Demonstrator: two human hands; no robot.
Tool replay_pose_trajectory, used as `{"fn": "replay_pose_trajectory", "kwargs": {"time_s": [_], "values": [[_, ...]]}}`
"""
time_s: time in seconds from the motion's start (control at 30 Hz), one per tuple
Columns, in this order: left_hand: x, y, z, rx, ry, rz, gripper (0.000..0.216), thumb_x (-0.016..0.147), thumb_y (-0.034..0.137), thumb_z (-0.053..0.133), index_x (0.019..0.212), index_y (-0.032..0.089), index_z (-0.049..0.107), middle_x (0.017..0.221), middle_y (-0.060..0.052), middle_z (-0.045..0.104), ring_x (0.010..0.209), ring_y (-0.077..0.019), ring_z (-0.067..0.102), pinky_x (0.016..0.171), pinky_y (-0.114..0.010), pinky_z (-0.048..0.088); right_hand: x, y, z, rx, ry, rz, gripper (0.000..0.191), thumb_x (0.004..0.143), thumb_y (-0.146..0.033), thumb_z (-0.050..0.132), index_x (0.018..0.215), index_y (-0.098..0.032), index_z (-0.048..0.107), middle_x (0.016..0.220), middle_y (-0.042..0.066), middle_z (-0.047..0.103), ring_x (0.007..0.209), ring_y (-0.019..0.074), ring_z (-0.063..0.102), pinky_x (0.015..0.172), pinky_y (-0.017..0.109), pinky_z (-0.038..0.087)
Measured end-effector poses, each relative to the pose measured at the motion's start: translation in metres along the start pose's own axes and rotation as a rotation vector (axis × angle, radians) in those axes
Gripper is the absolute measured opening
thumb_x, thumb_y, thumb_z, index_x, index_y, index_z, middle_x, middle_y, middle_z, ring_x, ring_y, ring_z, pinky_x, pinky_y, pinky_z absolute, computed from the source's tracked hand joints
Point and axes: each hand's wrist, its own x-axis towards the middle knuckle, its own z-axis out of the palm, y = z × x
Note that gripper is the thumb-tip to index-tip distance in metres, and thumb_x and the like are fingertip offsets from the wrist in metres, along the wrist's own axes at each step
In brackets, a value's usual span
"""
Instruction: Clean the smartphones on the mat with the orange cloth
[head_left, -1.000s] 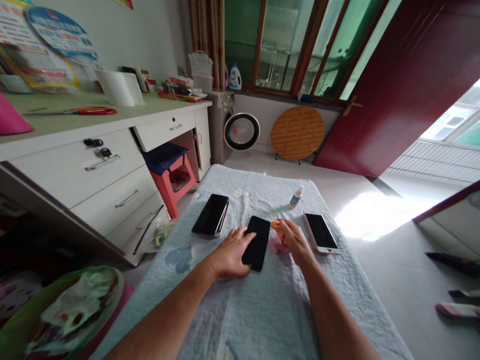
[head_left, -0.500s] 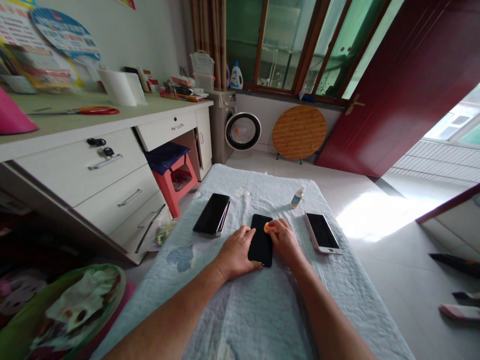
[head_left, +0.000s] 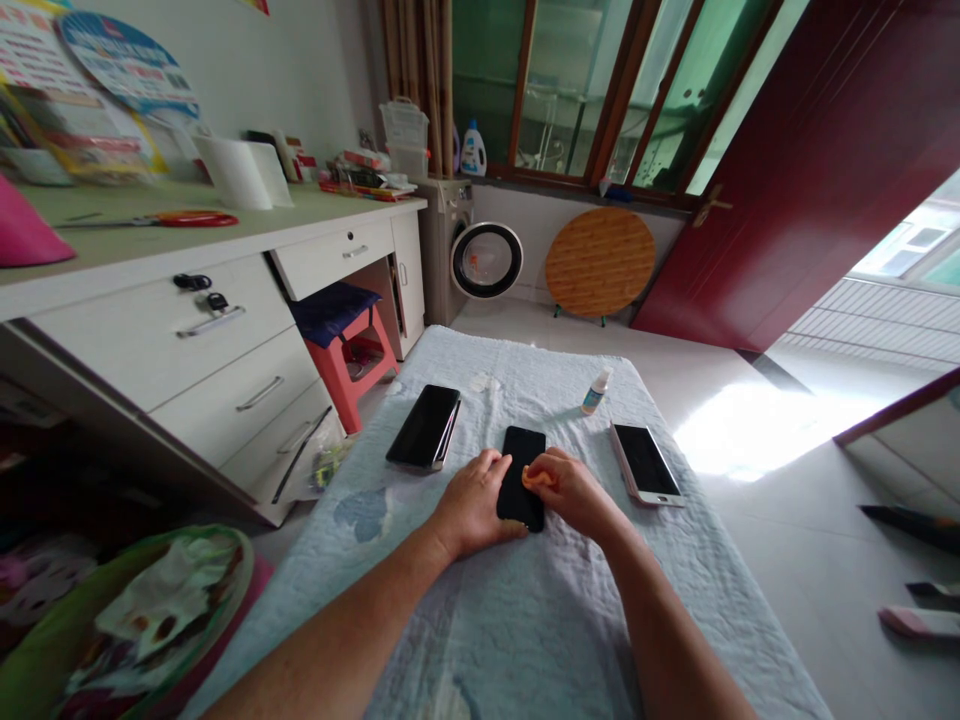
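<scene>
A black smartphone (head_left: 523,492) lies flat on the cloth-covered table, its dark screen up. My left hand (head_left: 474,502) grips it along the left side and lower edge, thumb at the bottom. In the fingers of my right hand (head_left: 572,488) is a bunched orange cloth (head_left: 537,478), pressed on the middle of the screen. Left of the hands rests a larger black phone (head_left: 425,427), which seems to lie on top of another device. A white phone (head_left: 646,465) lies to the right. Behind it stands a small spray bottle (head_left: 596,391) with a clear cap.
A pale blue quilted cloth (head_left: 480,620) covers the table. On the left is a white desk (head_left: 225,290) with a red stool (head_left: 352,360) under it. At lower left sits a waste basket (head_left: 244,570) holding used tissues. A washing machine (head_left: 442,240) with its door open stands behind.
My right hand has slid the orange cloth a little left and down over the screen. The left hand and the phone have stayed in place.
</scene>
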Motion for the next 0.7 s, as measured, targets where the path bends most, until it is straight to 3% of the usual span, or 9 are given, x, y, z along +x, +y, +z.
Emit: {"fn": "replay_pose_trajectory", "kwargs": {"time_s": [0.17, 0.33, 0.47, 0.7], "values": [[0.001, -0.002, 0.001, 0.004, 0.002, 0.005, 0.091, 0.055, 0.051, 0.078, 0.131, 0.017, 0.043, 0.128, -0.014, 0.047, 0.119, -0.0317, 0.049, 0.100, -0.040, 0.041, -0.006, -0.010, -0.014, 0.059, -0.249, -0.021, 0.018, 0.071, -0.008, 0.059, 0.083, -0.019, 0.067, 0.087, 0.002, 0.061, 0.078, 0.0118, 0.058, 0.072, 0.022, 0.043], [0.001, -0.001, 0.002, 0.018, 0.009, 0.004, 0.091, 0.056, 0.052, 0.077, 0.132, 0.015, 0.042, 0.127, -0.015, 0.047, 0.118, -0.0314, 0.049, 0.100, -0.040, 0.041, -0.008, -0.009, -0.020, 0.075, -0.324, -0.013, 0.020, 0.068, -0.007, 0.059, 0.083, -0.018, 0.067, 0.085, 0.001, 0.063, 0.079, 0.0127, 0.059, 0.071, 0.021, 0.042], [0.001, 0.000, 0.003, 0.026, 0.013, -0.008, 0.088, 0.057, 0.051, 0.076, 0.131, 0.016, 0.043, 0.127, -0.014, 0.047, 0.116, -0.0315, 0.050, 0.100, -0.040, 0.042, -0.004, 0.001, -0.016, 0.018, -0.187, 0.017, 0.021, 0.069, -0.008, 0.058, 0.084, -0.019, 0.066, 0.084, 0.000, 0.062, 0.077, 0.0127, 0.057, 0.070, 0.023, 0.040], [-0.001, 0.002, 0.004, 0.059, 0.037, 0.006, 0.085, 0.057, 0.051, 0.076, 0.129, 0.017, 0.045, 0.125, -0.012, 0.048, 0.114, -0.0306, 0.051, 0.099, -0.040, 0.042, 0.012, 0.025, 0.007, -0.122, 0.275, 0.075, 0.013, 0.077, -0.015, 0.051, 0.084, -0.019, 0.062, 0.084, 0.002, 0.057, 0.075, 0.0143, 0.055, 0.070, 0.025, 0.040]]}}
